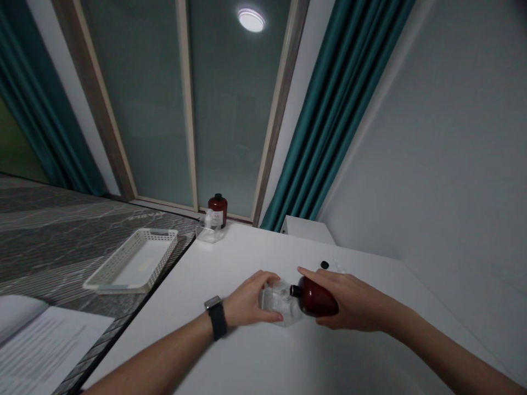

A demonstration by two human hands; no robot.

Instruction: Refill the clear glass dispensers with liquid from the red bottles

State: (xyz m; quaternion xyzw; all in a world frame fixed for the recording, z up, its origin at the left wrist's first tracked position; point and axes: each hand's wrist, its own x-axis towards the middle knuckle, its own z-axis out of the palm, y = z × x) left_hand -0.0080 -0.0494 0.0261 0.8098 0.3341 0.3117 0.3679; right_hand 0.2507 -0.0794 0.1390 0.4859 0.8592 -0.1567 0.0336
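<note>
Your right hand (349,300) grips the dark-red bottle (319,298) tipped sideways, neck (295,291) pointing left to the clear plastic container (272,299) your left hand (246,302) clasps.

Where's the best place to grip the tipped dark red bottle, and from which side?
I'd grip its rounded body, coming from the right, as the right hand does. The dark red bottle lies tipped with its narrow neck pointing left over the clear container, which the left hand holds, so the body's right side looks the easier approach.
</note>
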